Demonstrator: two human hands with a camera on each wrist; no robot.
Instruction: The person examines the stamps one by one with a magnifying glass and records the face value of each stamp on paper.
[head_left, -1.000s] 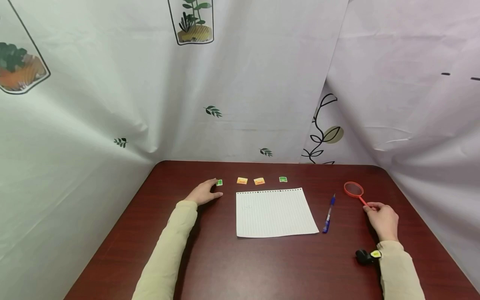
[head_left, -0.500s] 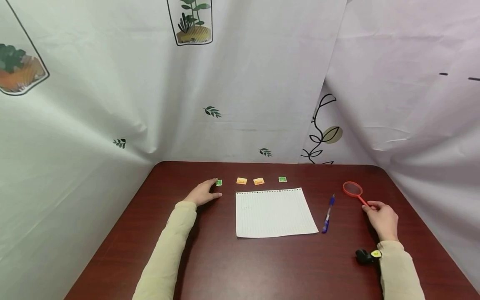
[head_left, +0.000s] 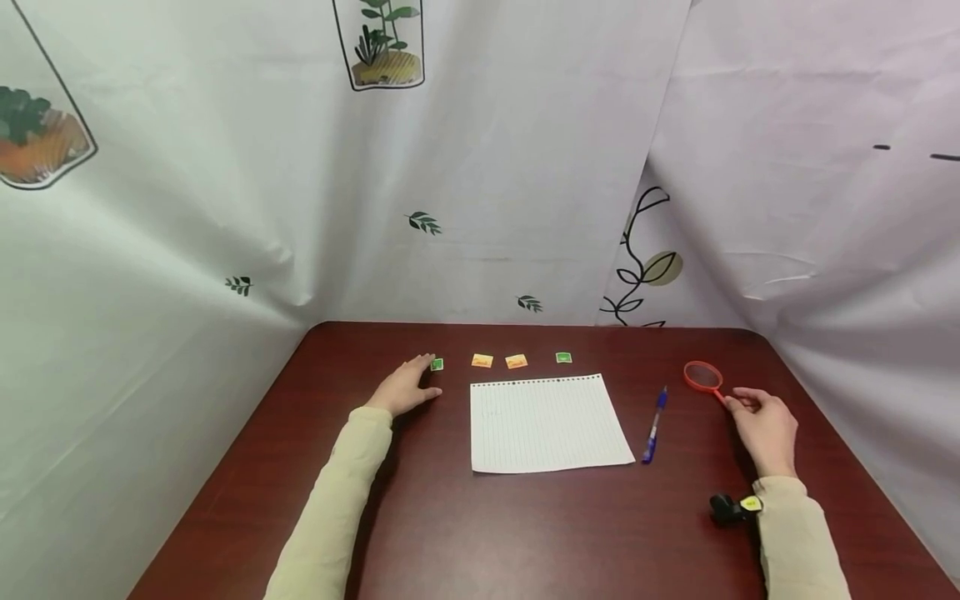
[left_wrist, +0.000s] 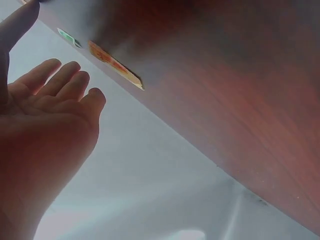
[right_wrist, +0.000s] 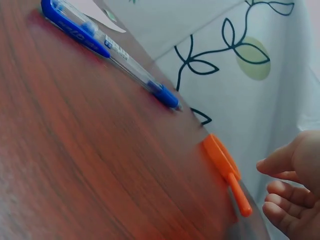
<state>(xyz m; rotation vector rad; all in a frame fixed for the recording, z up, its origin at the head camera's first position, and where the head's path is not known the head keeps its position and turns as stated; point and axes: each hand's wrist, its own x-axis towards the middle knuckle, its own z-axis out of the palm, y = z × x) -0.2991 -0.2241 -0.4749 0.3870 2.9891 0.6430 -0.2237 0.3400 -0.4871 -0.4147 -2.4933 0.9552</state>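
In the head view my left hand (head_left: 403, 387) rests at the table's left, fingers loosely extended, fingertips at a small green stamp-like paper (head_left: 437, 364) with a white border. Nothing is held in it. My right hand (head_left: 767, 429) is beside the handle of a red magnifying glass (head_left: 702, 376) lying on the table. The right wrist view shows a gap between its thumb and fingers (right_wrist: 280, 200) and the orange-red handle (right_wrist: 240, 197). A left wrist view catches the left palm (left_wrist: 45, 120) facing the camera, with an orange stamp-like paper (left_wrist: 116, 65) beyond the fingers.
Two orange stamp-like papers (head_left: 482, 361) and another green one (head_left: 563, 357) line the table's far side. Lined paper (head_left: 551, 425) lies centrally, with a blue pen (head_left: 655, 425) at its right. A patterned white cloth (head_left: 525, 167) hangs behind. A black device (head_left: 727, 510) sits at the right wrist.
My right hand has let go of the magnifying glass handle, its fingers spreading apart. The magnifying glass stays on the table. My left hand has barely moved.
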